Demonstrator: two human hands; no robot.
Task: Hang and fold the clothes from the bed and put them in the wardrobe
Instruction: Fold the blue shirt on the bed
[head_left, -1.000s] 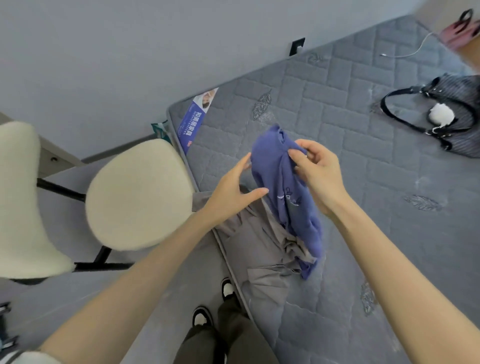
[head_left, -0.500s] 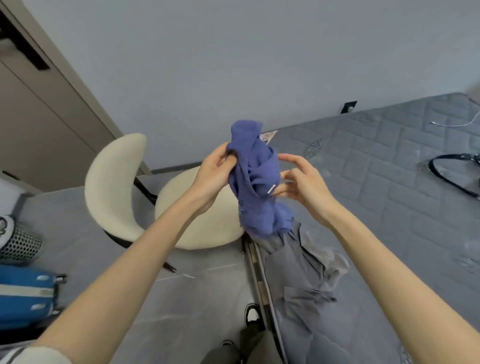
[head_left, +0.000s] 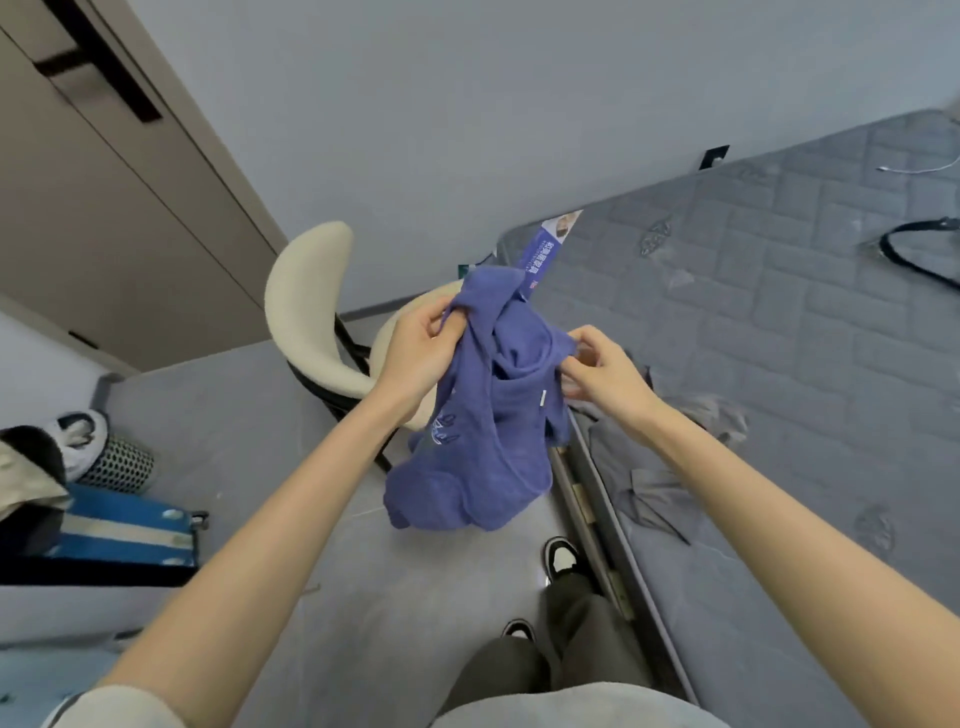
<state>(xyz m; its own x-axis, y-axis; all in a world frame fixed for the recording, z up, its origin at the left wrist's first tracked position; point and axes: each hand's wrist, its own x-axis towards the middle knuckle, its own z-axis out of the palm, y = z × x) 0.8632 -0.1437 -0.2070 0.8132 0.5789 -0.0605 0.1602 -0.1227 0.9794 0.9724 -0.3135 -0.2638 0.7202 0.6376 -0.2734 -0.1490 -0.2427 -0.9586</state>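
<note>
A blue-purple knit garment (head_left: 483, 415) hangs bunched in the air over the floor, beside the bed edge. My left hand (head_left: 421, 348) grips its upper left part. My right hand (head_left: 597, 374) pinches its right edge between thumb and fingers. A crumpled grey garment (head_left: 649, 467) lies on the quilted grey mattress (head_left: 805, 338) near the bed's edge, to the right of my hands. The brown wardrobe door (head_left: 104, 208) with a dark handle stands at the upper left.
A cream chair (head_left: 311, 322) stands just behind the garment. A blue suitcase (head_left: 119, 530), a mesh bin (head_left: 122, 465) and slippers sit on the floor at left. A black bag strap (head_left: 914, 249) and a white cable lie on the far mattress. My feet are near the bed frame.
The blue garment has been lifted off the bed and carried left over the floor. Both hands have shifted their hold and spread it a little; the view has turned toward the wardrobe.
</note>
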